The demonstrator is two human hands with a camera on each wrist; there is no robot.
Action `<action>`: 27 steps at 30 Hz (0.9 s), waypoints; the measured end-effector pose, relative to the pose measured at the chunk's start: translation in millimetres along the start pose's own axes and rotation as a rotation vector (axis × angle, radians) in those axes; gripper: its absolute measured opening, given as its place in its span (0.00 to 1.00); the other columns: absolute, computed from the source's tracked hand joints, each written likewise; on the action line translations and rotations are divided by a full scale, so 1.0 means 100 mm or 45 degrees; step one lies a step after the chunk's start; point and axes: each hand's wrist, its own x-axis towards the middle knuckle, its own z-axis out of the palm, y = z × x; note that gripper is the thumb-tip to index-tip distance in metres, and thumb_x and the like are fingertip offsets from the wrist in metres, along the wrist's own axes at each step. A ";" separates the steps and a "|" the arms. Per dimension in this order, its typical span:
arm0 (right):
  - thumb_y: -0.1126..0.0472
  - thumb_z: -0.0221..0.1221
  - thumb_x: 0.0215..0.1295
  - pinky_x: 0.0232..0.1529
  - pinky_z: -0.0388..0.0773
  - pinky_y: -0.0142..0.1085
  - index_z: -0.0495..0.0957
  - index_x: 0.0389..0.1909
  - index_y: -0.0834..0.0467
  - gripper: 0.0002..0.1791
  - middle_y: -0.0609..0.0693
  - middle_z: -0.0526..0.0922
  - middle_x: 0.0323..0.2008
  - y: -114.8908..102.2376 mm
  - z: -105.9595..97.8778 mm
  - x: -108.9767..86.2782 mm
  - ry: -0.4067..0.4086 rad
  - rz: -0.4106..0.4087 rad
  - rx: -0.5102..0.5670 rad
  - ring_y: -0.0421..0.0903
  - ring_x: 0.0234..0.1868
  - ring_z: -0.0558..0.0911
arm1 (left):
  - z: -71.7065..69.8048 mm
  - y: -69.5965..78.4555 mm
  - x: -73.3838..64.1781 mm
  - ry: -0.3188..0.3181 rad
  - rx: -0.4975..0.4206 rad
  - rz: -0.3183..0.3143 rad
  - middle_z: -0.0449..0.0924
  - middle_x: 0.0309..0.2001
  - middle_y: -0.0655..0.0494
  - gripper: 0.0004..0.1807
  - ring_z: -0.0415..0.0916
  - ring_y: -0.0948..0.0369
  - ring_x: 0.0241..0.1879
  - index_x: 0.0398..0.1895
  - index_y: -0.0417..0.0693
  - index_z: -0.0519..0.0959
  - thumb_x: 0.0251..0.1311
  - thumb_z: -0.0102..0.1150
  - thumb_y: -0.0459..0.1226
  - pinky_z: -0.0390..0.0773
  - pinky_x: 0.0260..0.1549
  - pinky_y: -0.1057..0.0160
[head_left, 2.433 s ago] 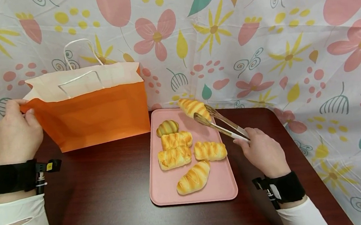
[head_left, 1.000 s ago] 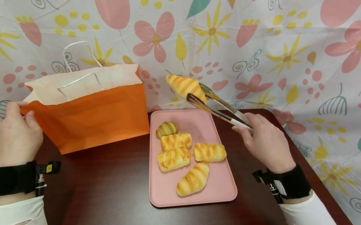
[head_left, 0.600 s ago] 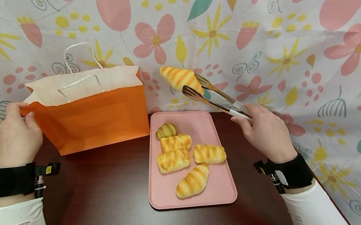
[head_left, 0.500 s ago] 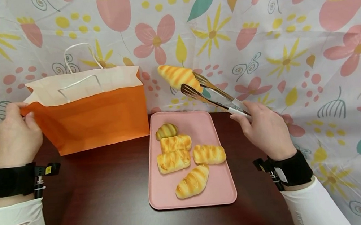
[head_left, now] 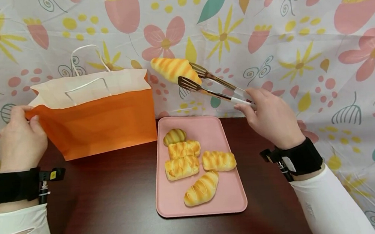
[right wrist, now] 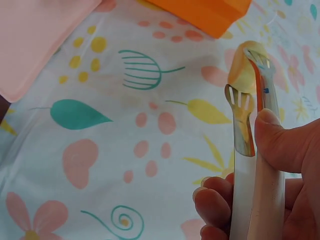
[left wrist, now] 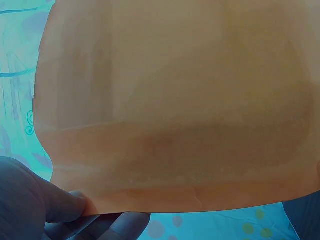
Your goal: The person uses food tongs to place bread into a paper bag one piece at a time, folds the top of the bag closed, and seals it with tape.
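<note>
My right hand (head_left: 270, 118) grips a pair of tongs (head_left: 216, 82) by the white handles. Between the slotted metal ends sits a striped croissant-shaped bread (head_left: 173, 69), raised above the back of the pink tray (head_left: 199, 208) and close to the bag's right side. In the right wrist view the bread (right wrist: 242, 72) shows beyond the tong ends. My left hand (head_left: 23, 136) pinches the left top edge of an orange paper bag (head_left: 103, 125), whose white-lined mouth gapes upward. The left wrist view has the thumb and fingers (left wrist: 65, 205) on the bag's edge.
On the tray lie several breads: a small greenish roll (head_left: 174, 136), rectangular pastries (head_left: 219, 160) and an oval drizzled bread (head_left: 201, 189). All stands on a dark wooden table (head_left: 114, 207), with a flower-print cloth (head_left: 220, 0) behind. White cord handles (head_left: 87, 47) rise from the bag.
My right hand has lifted the croissant-shaped bread with the tongs off the tray's back right and carried it up and left toward the bag. The left hand keeps its hold on the bag.
</note>
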 end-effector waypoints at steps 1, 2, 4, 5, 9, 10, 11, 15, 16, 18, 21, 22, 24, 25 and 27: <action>0.49 0.62 0.66 0.31 0.74 0.48 0.77 0.52 0.60 0.22 0.53 0.80 0.37 -0.01 0.00 0.03 -0.002 -0.006 -0.004 0.51 0.30 0.77 | 0.00 0.00 0.00 -0.004 -0.002 -0.001 0.69 0.51 0.21 0.27 0.67 0.30 0.46 0.71 0.34 0.54 0.76 0.29 0.42 0.68 0.43 0.32; 0.48 0.62 0.66 0.31 0.74 0.48 0.77 0.52 0.60 0.22 0.53 0.80 0.36 -0.02 -0.01 0.06 -0.006 -0.011 -0.008 0.51 0.30 0.77 | 0.00 0.00 0.00 0.000 -0.002 0.001 0.69 0.51 0.21 0.27 0.68 0.30 0.46 0.70 0.34 0.54 0.76 0.29 0.42 0.68 0.43 0.32; 0.46 0.61 0.66 0.31 0.73 0.48 0.77 0.51 0.59 0.22 0.52 0.79 0.35 -0.04 -0.01 0.11 -0.028 -0.009 -0.015 0.51 0.30 0.77 | 0.00 0.00 -0.01 0.002 0.001 -0.001 0.70 0.50 0.22 0.27 0.68 0.30 0.46 0.70 0.34 0.54 0.75 0.29 0.42 0.68 0.42 0.33; 0.46 0.61 0.67 0.30 0.73 0.47 0.77 0.52 0.59 0.22 0.52 0.79 0.34 -0.04 -0.01 0.14 -0.037 -0.012 -0.023 0.50 0.29 0.77 | 0.01 0.01 -0.01 0.004 0.001 -0.002 0.70 0.50 0.22 0.27 0.68 0.30 0.45 0.70 0.34 0.54 0.75 0.29 0.42 0.68 0.42 0.33; 0.44 0.60 0.67 0.29 0.73 0.46 0.76 0.53 0.58 0.24 0.52 0.79 0.36 -0.07 -0.01 0.22 -0.072 -0.025 -0.040 0.50 0.28 0.76 | 0.00 0.01 -0.01 -0.005 0.002 -0.003 0.69 0.50 0.22 0.27 0.67 0.30 0.46 0.70 0.34 0.54 0.76 0.29 0.42 0.68 0.42 0.32; 0.44 0.59 0.67 0.28 0.72 0.46 0.76 0.54 0.58 0.25 0.52 0.79 0.35 -0.08 0.00 0.25 -0.076 -0.034 -0.045 0.50 0.28 0.75 | 0.01 0.01 -0.01 -0.005 0.002 -0.003 0.69 0.50 0.22 0.27 0.67 0.30 0.45 0.70 0.34 0.54 0.76 0.29 0.41 0.68 0.43 0.32; 0.44 0.59 0.67 0.28 0.73 0.46 0.76 0.55 0.59 0.26 0.52 0.79 0.36 -0.08 0.00 0.27 -0.078 -0.049 -0.046 0.50 0.28 0.75 | 0.01 0.01 -0.01 -0.003 0.003 -0.002 0.69 0.50 0.22 0.27 0.67 0.30 0.45 0.70 0.34 0.54 0.75 0.29 0.41 0.68 0.43 0.32; 0.45 0.59 0.67 0.29 0.72 0.44 0.75 0.54 0.60 0.25 0.51 0.76 0.34 -0.12 -0.01 0.37 -0.083 -0.107 -0.042 0.49 0.30 0.75 | 0.02 0.02 -0.01 -0.005 0.009 -0.014 0.69 0.50 0.23 0.27 0.67 0.30 0.45 0.71 0.34 0.53 0.76 0.29 0.42 0.68 0.43 0.32; 0.45 0.59 0.67 0.28 0.72 0.43 0.75 0.53 0.60 0.25 0.51 0.75 0.32 -0.13 -0.01 0.40 -0.085 -0.121 -0.043 0.48 0.30 0.75 | 0.01 0.02 -0.01 -0.008 0.012 -0.020 0.69 0.50 0.22 0.27 0.67 0.30 0.46 0.71 0.35 0.53 0.76 0.29 0.42 0.68 0.43 0.32; 0.44 0.59 0.67 0.29 0.73 0.44 0.75 0.52 0.60 0.25 0.51 0.76 0.34 -0.16 -0.02 0.45 -0.089 -0.135 -0.045 0.48 0.31 0.76 | 0.01 0.03 -0.01 -0.015 0.013 -0.028 0.68 0.51 0.22 0.27 0.67 0.30 0.46 0.71 0.35 0.52 0.76 0.29 0.42 0.68 0.44 0.32; 0.44 0.58 0.68 0.31 0.74 0.46 0.75 0.55 0.59 0.25 0.51 0.77 0.35 -0.23 -0.03 0.52 -0.110 -0.144 -0.053 0.48 0.32 0.76 | 0.00 0.03 -0.02 -0.021 0.014 -0.038 0.68 0.52 0.21 0.27 0.66 0.30 0.46 0.72 0.35 0.52 0.76 0.29 0.42 0.68 0.44 0.32; 0.44 0.58 0.68 0.32 0.75 0.47 0.75 0.57 0.59 0.26 0.52 0.79 0.38 -0.25 -0.04 0.55 -0.116 -0.150 -0.049 0.49 0.33 0.77 | 0.00 0.03 -0.02 -0.020 0.014 -0.037 0.68 0.52 0.21 0.27 0.66 0.30 0.46 0.72 0.35 0.52 0.76 0.29 0.42 0.68 0.44 0.32; 0.44 0.58 0.68 0.34 0.75 0.48 0.74 0.58 0.59 0.27 0.53 0.80 0.40 -0.29 -0.04 0.61 -0.129 -0.162 -0.045 0.49 0.34 0.77 | 0.01 0.03 -0.02 -0.015 0.014 -0.034 0.68 0.52 0.21 0.27 0.67 0.30 0.46 0.71 0.35 0.52 0.76 0.29 0.42 0.68 0.44 0.32; 0.44 0.58 0.68 0.34 0.75 0.47 0.74 0.57 0.58 0.26 0.52 0.79 0.39 -0.31 -0.04 0.64 -0.134 -0.172 -0.047 0.49 0.34 0.77 | 0.01 0.03 -0.02 -0.011 0.015 -0.033 0.68 0.52 0.22 0.27 0.67 0.30 0.46 0.71 0.35 0.53 0.76 0.29 0.42 0.69 0.44 0.32; 0.44 0.58 0.68 0.33 0.75 0.46 0.75 0.55 0.58 0.24 0.52 0.80 0.40 -0.35 -0.03 0.69 -0.140 -0.195 -0.047 0.48 0.33 0.77 | 0.02 0.03 -0.02 -0.006 0.017 -0.029 0.68 0.51 0.22 0.27 0.67 0.30 0.46 0.71 0.35 0.53 0.76 0.29 0.42 0.69 0.43 0.32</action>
